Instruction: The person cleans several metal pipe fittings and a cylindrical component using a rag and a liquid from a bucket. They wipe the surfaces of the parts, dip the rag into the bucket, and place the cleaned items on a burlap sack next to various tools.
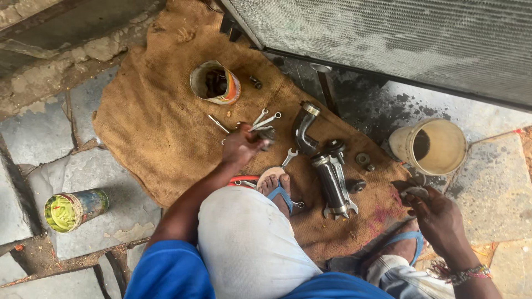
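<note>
We look down at a person squatting on a burlap sack spread on stone paving. The left hand reaches forward, toward 12 o'clock, and its fingers are curled around a small dark metal part, just below a bunch of spanners. The right hand, at about 4 o'clock, holds a small grey piece between closed fingertips; what it is exactly, we cannot tell.

Between the hands lie the bigger parts: a curved metal pipe at 1 o'clock of the left hand, a dark cylindrical assembly with a spanner beside it, and some round fittings at its 3 o'clock. A tin can lies open at 11 o'clock, a cream bucket stands at 2 o'clock, and a green tin lies on the paving at 9 o'clock.

In our judgement the work is in the middle: the parts lie separated and loose, nothing looks joined yet, and tools are spread out ready.
</note>
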